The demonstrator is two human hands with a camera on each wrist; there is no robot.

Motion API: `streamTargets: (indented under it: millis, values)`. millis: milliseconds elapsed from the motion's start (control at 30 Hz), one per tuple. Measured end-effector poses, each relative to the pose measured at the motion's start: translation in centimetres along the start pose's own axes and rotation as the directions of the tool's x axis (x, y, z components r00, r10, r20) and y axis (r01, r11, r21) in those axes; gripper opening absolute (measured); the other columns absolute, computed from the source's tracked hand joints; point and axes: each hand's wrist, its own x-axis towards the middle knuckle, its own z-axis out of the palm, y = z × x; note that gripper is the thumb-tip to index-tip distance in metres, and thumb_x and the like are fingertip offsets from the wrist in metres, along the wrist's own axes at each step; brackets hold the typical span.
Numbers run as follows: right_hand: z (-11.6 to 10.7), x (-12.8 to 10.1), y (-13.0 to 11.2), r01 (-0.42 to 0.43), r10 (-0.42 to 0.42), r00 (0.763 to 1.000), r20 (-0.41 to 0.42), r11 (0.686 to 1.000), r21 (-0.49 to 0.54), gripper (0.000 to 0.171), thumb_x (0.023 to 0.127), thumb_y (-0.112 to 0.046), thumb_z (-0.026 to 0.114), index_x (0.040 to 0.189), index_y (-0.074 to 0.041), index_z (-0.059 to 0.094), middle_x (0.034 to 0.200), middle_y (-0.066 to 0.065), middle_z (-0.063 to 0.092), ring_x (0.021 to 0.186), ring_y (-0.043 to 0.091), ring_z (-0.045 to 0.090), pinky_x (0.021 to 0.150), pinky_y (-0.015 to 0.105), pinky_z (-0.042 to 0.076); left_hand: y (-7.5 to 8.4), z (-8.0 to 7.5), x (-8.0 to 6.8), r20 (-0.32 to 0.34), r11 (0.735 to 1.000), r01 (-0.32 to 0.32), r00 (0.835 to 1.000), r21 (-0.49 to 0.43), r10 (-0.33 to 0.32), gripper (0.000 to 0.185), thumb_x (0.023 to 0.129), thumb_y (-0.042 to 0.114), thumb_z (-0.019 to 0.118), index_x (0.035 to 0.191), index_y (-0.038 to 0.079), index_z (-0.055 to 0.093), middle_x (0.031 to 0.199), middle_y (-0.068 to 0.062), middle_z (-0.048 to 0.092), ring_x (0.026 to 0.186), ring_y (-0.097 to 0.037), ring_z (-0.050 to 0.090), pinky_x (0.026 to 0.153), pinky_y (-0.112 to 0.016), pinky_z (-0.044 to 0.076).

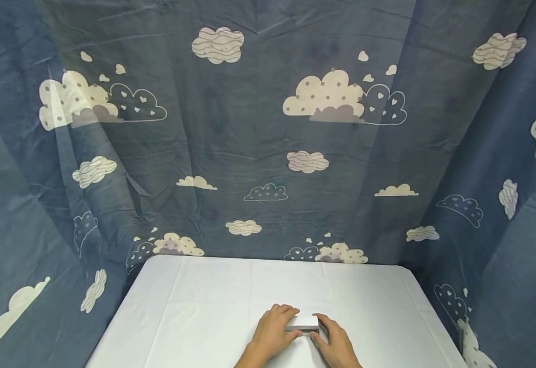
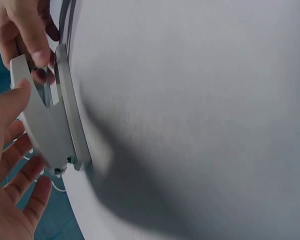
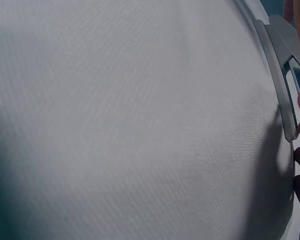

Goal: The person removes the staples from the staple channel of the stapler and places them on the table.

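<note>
A small light-grey object (image 1: pixel 303 322) is held between both hands low in the head view. Seen from the left wrist, the grey object (image 2: pixel 42 125) has two long parts, one over the other, with a gap between them; its exact kind cannot be told. My left hand (image 1: pixel 271 329) grips its left end, thumb on the near side and fingers beyond it. At the other end my right hand (image 1: pixel 334 341) pinches it between thumb and forefinger. In the left wrist view, a finger of the right hand (image 2: pixel 27 22) reaches the opening. From the right wrist, the object (image 3: pixel 277 55) is partly cut off.
A white-covered table (image 1: pixel 203 306) spreads around the hands. A dark blue curtain (image 1: pixel 240 143) with cloud prints hangs behind it and on both sides. The hands and object cast a shadow on the cloth in both wrist views.
</note>
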Motion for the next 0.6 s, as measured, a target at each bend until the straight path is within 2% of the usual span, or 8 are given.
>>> streamTargets:
  millis: [267, 400, 600]
  values:
    - [0.5, 0.4, 0.2, -0.035, 0.035, 0.999, -0.009, 0.998, 0.051, 0.042, 0.095, -0.030, 0.072, 0.134, -0.015, 0.064, 0.135, 0.007, 0.067, 0.132, 0.037, 0.058, 0.111, 0.063, 0.042, 1.1, 0.2, 0.5, 0.008, 1.000, 0.012, 1.000, -0.001, -0.012, 0.044, 0.087, 0.046, 0.079, 0.125, 0.025, 0.072, 0.117, 0.010, 0.073, 0.102, -0.008, 0.063, 0.081, -0.023, 0.053]
    - [0.6, 0.3, 0.5, -0.008, 0.009, 1.000, -0.019, 0.997, 0.081, 0.038, 0.096, -0.028, 0.071, 0.130, -0.011, 0.065, 0.136, 0.011, 0.066, 0.135, 0.039, 0.056, 0.113, 0.062, 0.041, 1.5, 0.6, 0.7, 0.006, 1.000, 0.024, 1.000, 0.020, -0.024, 0.043, 0.088, 0.043, 0.079, 0.126, 0.025, 0.071, 0.116, 0.010, 0.072, 0.101, -0.008, 0.061, 0.080, -0.022, 0.050]
    - [0.7, 0.1, 0.9, 0.016, -0.014, 1.000, -0.019, 0.992, 0.121, 0.032, 0.097, -0.030, 0.070, 0.122, -0.012, 0.067, 0.134, 0.010, 0.067, 0.135, 0.038, 0.056, 0.113, 0.059, 0.042, 1.8, 1.0, 0.8, -0.018, 0.998, 0.034, 0.999, 0.048, -0.034, 0.038, 0.088, 0.040, 0.079, 0.123, 0.025, 0.072, 0.112, 0.009, 0.073, 0.097, -0.009, 0.062, 0.077, -0.021, 0.049]
